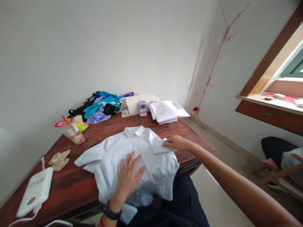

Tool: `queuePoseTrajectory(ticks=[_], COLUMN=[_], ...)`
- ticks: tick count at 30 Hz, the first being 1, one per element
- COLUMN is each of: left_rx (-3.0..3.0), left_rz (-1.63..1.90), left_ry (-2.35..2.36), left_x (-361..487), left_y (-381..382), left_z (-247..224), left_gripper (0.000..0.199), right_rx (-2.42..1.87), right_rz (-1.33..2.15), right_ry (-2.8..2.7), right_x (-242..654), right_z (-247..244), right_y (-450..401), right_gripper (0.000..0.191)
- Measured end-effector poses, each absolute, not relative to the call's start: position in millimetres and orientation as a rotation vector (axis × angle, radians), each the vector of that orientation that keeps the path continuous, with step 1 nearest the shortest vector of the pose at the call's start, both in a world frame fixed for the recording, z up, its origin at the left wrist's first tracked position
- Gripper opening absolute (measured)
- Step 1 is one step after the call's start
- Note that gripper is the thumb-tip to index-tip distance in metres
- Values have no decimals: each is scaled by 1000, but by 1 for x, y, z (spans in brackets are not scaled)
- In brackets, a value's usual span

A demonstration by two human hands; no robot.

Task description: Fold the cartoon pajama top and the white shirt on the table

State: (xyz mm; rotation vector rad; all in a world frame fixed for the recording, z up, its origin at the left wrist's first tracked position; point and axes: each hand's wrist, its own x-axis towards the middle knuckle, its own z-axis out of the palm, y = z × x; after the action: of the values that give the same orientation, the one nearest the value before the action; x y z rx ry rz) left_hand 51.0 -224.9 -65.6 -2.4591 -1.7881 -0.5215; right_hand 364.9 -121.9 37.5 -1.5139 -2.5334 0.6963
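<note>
A light blue button-up shirt [115, 154] lies front side up on the wooden table, its collar toward the wall and its lower hem hanging over the near edge. My left hand [129, 175] rests flat on the shirt's front beside the button line, fingers spread. The short sleeve [158, 145] on the right is pinched at its edge between the fingers of my right hand [175, 142]. On the left side, the other sleeve [91, 154] spreads out over the table.
Along the wall are a clothes heap [101, 105], a white box [132, 105] and folded white fabric [168, 112]. At left stand a plastic cup [73, 130], a crumpled tissue [59, 160] and a white power bank [35, 192] with cable. A pink coat rack [216, 58] occupies the corner.
</note>
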Motion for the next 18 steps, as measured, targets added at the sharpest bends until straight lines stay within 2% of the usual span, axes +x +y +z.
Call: queuePoseTrajectory(ticks=[13, 18], left_rx=[-2460, -2461], left_rz=[-520, -489], left_ry=[-1770, -1782], left_x=[50, 51], left_y=[-227, -227], left_z=[-65, -62], left_gripper=[50, 51], right_rx=[-1512, -1523], right_rz=[616, 532], right_ry=[-2549, -2573], right_x=[361, 355], right_z=[16, 16], right_y=[-102, -97], right_gripper=[40, 22])
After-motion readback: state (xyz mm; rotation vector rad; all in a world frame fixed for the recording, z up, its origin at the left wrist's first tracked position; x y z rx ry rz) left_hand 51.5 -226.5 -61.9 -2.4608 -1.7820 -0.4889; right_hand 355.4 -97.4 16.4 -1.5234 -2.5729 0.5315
